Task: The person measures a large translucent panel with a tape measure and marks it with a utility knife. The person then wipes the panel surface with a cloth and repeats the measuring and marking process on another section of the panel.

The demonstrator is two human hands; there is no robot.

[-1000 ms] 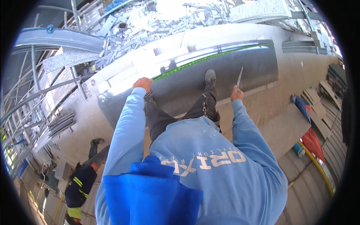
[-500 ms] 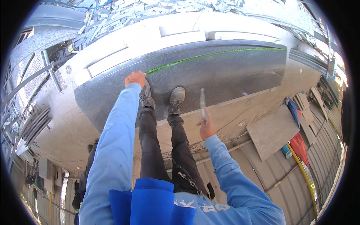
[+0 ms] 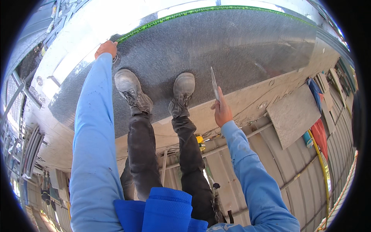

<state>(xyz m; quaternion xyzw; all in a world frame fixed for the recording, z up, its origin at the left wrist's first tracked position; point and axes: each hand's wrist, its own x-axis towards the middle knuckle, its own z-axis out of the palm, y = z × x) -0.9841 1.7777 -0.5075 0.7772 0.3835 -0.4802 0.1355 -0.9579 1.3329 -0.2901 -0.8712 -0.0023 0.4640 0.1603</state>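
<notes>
My left hand [image 3: 106, 50] is closed at the near-left end of a bright green measuring tape [image 3: 185, 14]. The tape stretches rightward along the far edge of a dark grey sheet [image 3: 232, 46]. A small metal loop shows just below this hand; the tape's case is mostly hidden by my fingers. In my right hand [image 3: 223, 110] is a slim grey pointed tool [image 3: 214, 83], its tip angled up and away over the sheet. Whether it is a blade or a marker I cannot tell. Both my shoes [image 3: 129, 87] stand on the sheet, left of the tool.
A pale ledge [image 3: 251, 91] runs along the sheet's near side. Beyond it, at right, a flat grey board [image 3: 293, 112] lies by a red cloth [image 3: 319, 137] and a yellow strip. A yellow object [image 3: 200, 143] sits beside my right leg. Metal bars [image 3: 29, 150] crowd the left.
My left hand has shifted left and farther away, drawing the tape's near end to the sheet's far edge. The right hand's tool now tilts left. My view has moved closer to the sheet.
</notes>
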